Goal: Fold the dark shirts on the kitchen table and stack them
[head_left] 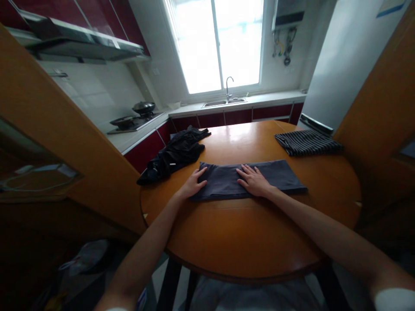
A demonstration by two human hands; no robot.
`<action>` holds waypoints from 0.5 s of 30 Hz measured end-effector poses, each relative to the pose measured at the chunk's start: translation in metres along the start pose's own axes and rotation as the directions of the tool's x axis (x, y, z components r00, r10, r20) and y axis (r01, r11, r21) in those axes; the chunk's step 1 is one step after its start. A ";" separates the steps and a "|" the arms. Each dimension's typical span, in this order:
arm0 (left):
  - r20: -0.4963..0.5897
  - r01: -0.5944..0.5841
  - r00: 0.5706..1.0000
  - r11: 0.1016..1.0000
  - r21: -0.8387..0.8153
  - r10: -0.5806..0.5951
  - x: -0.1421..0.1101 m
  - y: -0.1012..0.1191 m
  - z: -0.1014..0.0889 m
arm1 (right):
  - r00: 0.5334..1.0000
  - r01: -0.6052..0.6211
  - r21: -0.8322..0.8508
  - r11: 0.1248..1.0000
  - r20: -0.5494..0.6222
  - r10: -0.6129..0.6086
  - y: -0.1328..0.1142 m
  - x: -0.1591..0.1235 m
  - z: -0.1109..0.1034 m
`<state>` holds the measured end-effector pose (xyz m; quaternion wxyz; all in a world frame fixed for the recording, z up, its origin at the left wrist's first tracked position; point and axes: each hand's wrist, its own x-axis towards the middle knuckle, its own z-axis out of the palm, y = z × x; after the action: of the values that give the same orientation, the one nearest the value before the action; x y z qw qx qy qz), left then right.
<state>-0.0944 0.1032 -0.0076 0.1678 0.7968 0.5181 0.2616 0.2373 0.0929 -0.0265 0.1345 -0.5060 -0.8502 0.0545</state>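
Grey folded cloth (pixel 223 183), one, runs left to right along the tabletop (pixel 233 242); left hand (pixel 193 184) and right hand (pixel 254 180) lie on it, fingers spread.

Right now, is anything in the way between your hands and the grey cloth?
Nothing that I can see. The left hand touches the grey cloth at its left end, and the right hand rests on top. The black clothing and striped cloth lie off to the sides.
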 end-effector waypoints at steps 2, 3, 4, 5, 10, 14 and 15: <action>-0.028 0.000 1.000 1.000 0.002 0.000 -0.002 0.005 0.000 | 1.000 -0.004 0.009 1.000 -0.003 0.004 -0.001 0.000 0.000; -0.038 0.000 0.999 1.000 0.002 0.000 -0.001 0.008 -0.002 | 1.000 -0.004 0.013 1.000 -0.005 0.005 -0.001 0.001 -0.001; -0.044 0.001 0.999 1.000 0.002 -0.001 0.001 0.012 -0.005 | 1.000 -0.004 0.018 1.000 -0.006 0.004 -0.001 0.001 -0.001; -0.048 0.009 0.999 1.000 0.003 -0.009 0.005 0.017 -0.009 | 1.000 -0.003 0.023 1.000 -0.004 0.003 -0.002 0.001 -0.001; -0.006 0.077 0.997 0.997 0.014 -0.077 0.033 0.060 -0.037 | 1.000 0.001 0.081 0.997 0.013 -0.002 0.000 0.001 -0.002; 0.074 0.065 0.995 0.998 -0.024 -0.063 0.064 0.111 -0.047 | 0.993 -0.015 0.363 0.932 -0.107 0.057 0.001 0.006 -0.017; 0.103 0.065 0.993 0.997 -0.035 -0.061 0.073 0.124 -0.044 | 0.982 -0.015 0.483 0.875 -0.158 0.104 0.001 0.008 -0.024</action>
<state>-0.0051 0.1197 0.1121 0.2175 0.7889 0.5287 0.2254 0.2417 0.0992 -0.0029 0.3297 -0.4858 -0.7784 0.2221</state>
